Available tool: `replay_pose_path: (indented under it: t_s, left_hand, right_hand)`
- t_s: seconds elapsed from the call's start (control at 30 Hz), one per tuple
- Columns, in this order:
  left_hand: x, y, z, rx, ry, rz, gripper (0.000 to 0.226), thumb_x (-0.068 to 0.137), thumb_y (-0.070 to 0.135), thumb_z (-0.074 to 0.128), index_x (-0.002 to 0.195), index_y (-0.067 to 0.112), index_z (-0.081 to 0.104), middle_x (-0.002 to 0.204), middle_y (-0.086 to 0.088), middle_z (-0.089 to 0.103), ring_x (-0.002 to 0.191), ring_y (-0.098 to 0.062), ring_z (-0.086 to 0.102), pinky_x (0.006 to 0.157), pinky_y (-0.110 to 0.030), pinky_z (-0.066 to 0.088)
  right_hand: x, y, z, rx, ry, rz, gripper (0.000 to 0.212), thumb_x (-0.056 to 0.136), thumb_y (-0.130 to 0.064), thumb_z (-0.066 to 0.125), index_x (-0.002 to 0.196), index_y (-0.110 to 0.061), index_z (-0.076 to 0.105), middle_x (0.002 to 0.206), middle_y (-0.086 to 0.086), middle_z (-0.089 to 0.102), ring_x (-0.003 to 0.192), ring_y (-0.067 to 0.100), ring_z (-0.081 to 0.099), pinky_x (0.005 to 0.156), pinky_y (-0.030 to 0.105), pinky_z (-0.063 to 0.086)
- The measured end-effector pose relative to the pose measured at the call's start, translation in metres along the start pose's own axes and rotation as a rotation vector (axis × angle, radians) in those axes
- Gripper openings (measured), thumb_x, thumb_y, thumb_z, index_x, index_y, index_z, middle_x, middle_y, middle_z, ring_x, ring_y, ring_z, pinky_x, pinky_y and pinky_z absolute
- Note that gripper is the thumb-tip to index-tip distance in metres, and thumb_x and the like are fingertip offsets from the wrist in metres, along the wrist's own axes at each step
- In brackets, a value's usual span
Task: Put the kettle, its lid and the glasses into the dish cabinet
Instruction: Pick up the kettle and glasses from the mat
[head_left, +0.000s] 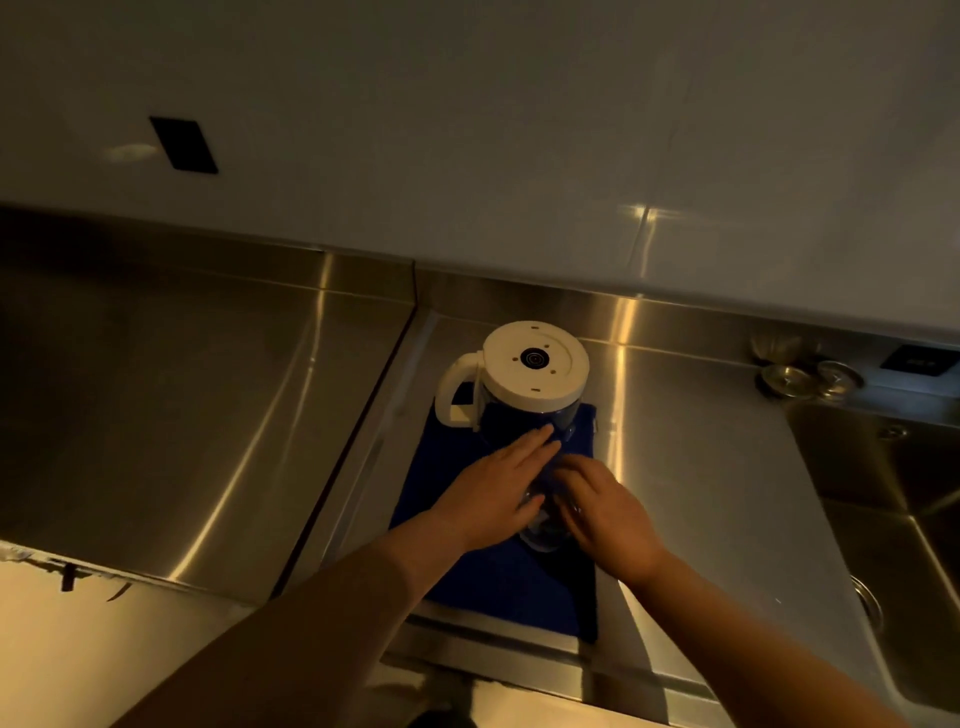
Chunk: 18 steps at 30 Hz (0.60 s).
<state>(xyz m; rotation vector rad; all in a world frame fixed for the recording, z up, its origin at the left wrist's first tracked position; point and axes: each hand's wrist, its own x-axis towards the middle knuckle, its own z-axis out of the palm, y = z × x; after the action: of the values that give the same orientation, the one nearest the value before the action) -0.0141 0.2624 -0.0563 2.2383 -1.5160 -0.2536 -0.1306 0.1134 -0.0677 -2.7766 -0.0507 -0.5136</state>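
Note:
A glass kettle (524, 415) with a white base and white handle stands upside down at the far end of a blue cloth (519, 587) on the steel counter. Just in front of it a clear glass (543, 535) sits on the cloth between my two hands. My left hand (493, 493) lies against the glass's left side with straight fingers, whose tips reach the kettle's glass wall. My right hand (602, 509) curls its fingers over the glass from the right. The hands hide most of the glass. I cannot make out a kettle lid.
The steel counter (208, 415) stretches to the left, with a seam beside the cloth. A sink (883, 493) is at the right, and two round metal pieces (808, 379) lie behind it. A tiled wall (467, 156) with a dark socket plate rises at the back.

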Motion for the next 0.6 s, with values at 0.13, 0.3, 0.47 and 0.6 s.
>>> replay_pose_path:
  t_s: [0.13,0.3,0.47,0.6]
  left_hand:
    - [0.007,-0.027,-0.030,0.106,0.180,-0.041,0.069,0.095,0.022,0.049,0.151,0.020,0.009,0.159,0.003,-0.002,0.145,-0.010,-0.002,0.117,-0.031,0.011]
    - [0.022,-0.062,-0.056,0.135,0.148,-0.178,0.073,0.095,0.018,0.047,0.151,0.019,0.001,0.158,-0.001,-0.015,0.145,-0.017,-0.011,0.117,-0.034,0.008]
    - [0.031,-0.088,-0.063,0.142,0.026,-0.234,0.079,0.094,0.016,0.048,0.150,0.014,-0.007,0.157,-0.005,-0.018,0.144,-0.018,-0.016,0.119,-0.036,0.005]
    - [0.039,-0.107,-0.063,0.115,-0.007,-0.238,0.076,0.095,0.011,0.044,0.149,0.011,-0.009,0.158,-0.006,-0.015,0.145,-0.017,-0.009,0.119,-0.032,0.006]
  right_hand:
    - [0.049,-0.004,-0.009,-0.033,0.082,0.043,0.044,0.083,-0.017,0.065,0.124,-0.005,0.053,0.129,0.016,0.051,0.115,0.027,0.050,0.093,0.034,0.046]
    - [0.101,-0.014,-0.010,-0.095,-0.009,0.069,0.056,0.084,-0.022,0.066,0.134,-0.008,0.045,0.139,0.016,0.043,0.127,0.029,0.041,0.104,0.035,0.032]
    - [0.132,-0.018,0.005,-0.138,-0.098,0.078,0.064,0.090,-0.023,0.058,0.145,-0.010,0.026,0.152,0.012,0.024,0.140,0.026,0.020,0.107,0.028,0.005]
    - [0.142,-0.017,0.025,-0.232,-0.170,0.130,0.068,0.094,-0.032,0.049,0.147,-0.010,0.014,0.156,0.011,0.012,0.143,0.024,0.008,0.112,0.031,0.000]
